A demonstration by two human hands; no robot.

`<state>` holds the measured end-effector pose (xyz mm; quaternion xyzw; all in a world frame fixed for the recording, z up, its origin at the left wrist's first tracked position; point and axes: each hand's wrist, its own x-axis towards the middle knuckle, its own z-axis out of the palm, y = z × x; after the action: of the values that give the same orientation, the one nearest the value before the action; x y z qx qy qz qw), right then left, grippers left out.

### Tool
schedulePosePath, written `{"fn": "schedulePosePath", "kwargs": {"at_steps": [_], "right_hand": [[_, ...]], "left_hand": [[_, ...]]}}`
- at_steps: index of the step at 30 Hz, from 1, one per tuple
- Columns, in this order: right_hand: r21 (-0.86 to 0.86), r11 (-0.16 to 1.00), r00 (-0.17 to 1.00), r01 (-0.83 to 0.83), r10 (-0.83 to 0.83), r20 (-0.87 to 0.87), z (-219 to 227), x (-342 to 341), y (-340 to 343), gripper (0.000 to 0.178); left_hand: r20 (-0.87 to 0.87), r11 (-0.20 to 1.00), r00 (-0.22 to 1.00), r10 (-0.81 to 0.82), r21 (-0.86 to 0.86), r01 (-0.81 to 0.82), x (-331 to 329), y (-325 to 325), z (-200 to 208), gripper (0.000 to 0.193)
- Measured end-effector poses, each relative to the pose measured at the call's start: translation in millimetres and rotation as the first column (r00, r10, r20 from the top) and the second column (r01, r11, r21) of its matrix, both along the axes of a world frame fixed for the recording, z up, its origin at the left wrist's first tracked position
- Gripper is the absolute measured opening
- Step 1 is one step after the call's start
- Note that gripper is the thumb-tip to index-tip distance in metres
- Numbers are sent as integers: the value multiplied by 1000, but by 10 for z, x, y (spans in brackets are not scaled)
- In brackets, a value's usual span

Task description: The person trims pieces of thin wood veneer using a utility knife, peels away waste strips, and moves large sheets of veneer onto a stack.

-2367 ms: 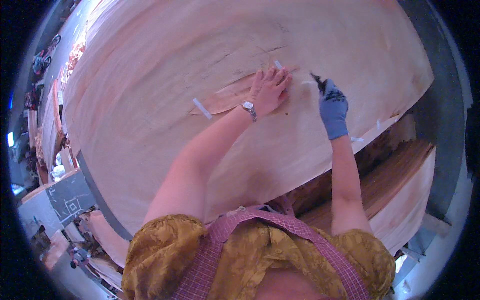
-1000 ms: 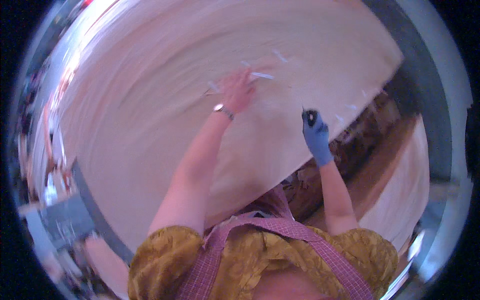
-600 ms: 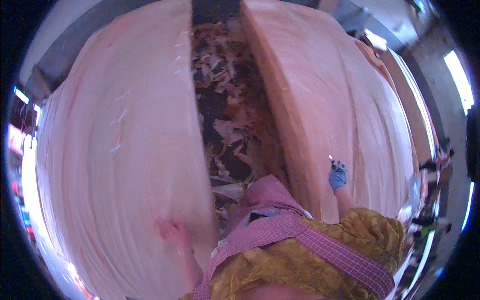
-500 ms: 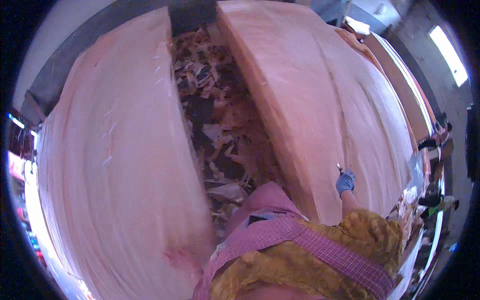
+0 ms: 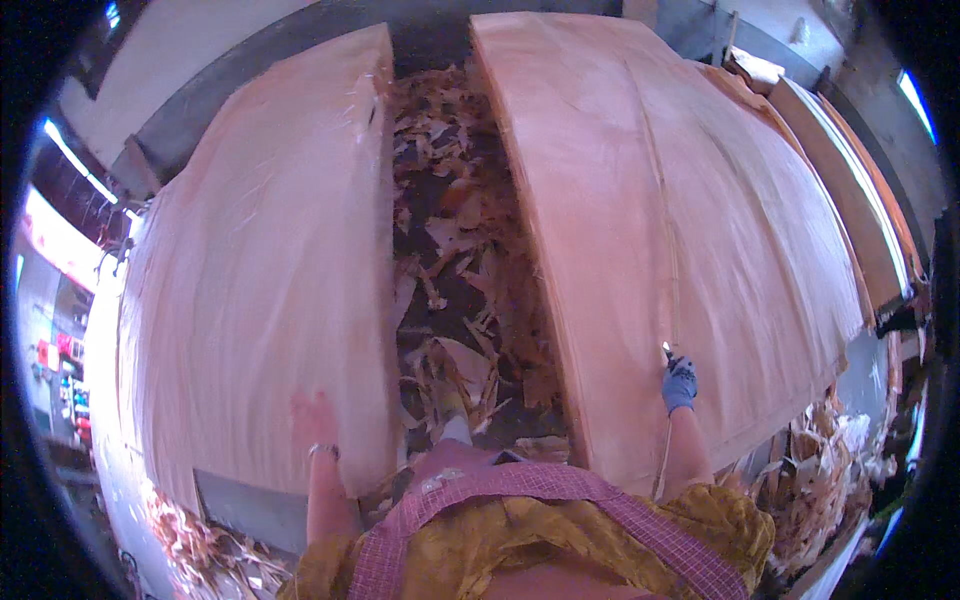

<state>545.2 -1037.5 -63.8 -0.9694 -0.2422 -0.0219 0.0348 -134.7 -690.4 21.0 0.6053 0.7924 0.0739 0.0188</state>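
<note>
Two wide stacks of thin, pinkish wood veneer sheets lie before me, a left stack (image 5: pixel 250 260) and a right stack (image 5: pixel 590 200). My left hand (image 5: pixel 312 418), bare with a band at the wrist, is over the near part of the left stack, fingers apart and somewhat blurred; whether it presses on the sheet I cannot tell. In a blue-grey glove, my right hand (image 5: pixel 680 385) is closed round a small knife (image 5: pixel 669 352), whose bright tip points away from me. A long narrow veneer strip or seam (image 5: pixel 664 225) runs up the right stack from that hand.
Between the stacks, a dark gap is littered with veneer scraps (image 5: pixel 455 215). More torn scraps (image 5: pixel 815 480) heap at the near right, and others (image 5: pixel 195 545) at the near left. Another stack of sheets (image 5: pixel 840 190) stands beyond the right one. My foot (image 5: pixel 455 425) is in the gap.
My view has turned and shifted, with both stacks now squarer to me. My left hand has moved farther forward over the left stack. The right hand keeps the knife beside the strip.
</note>
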Motion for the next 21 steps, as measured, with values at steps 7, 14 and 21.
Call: {"fn": "schedulePosePath", "kwargs": {"at_steps": [7, 14, 21], "right_hand": [[368, 865, 933, -342, 361, 19, 509, -822, -25, 20], [764, 621, 567, -175, 698, -437, 1361, -2912, 1572, 24], [855, 518, 195, -32, 842, -503, 1313, -4792, 2252, 23]], "left_hand": [[731, 734, 508, -455, -16, 679, 1737, -1166, 421, 40], [954, 256, 74, 289, -151, 955, 2094, -2541, 765, 45], [969, 712, -129, 212, -63, 699, 566, -1957, 463, 19]]}}
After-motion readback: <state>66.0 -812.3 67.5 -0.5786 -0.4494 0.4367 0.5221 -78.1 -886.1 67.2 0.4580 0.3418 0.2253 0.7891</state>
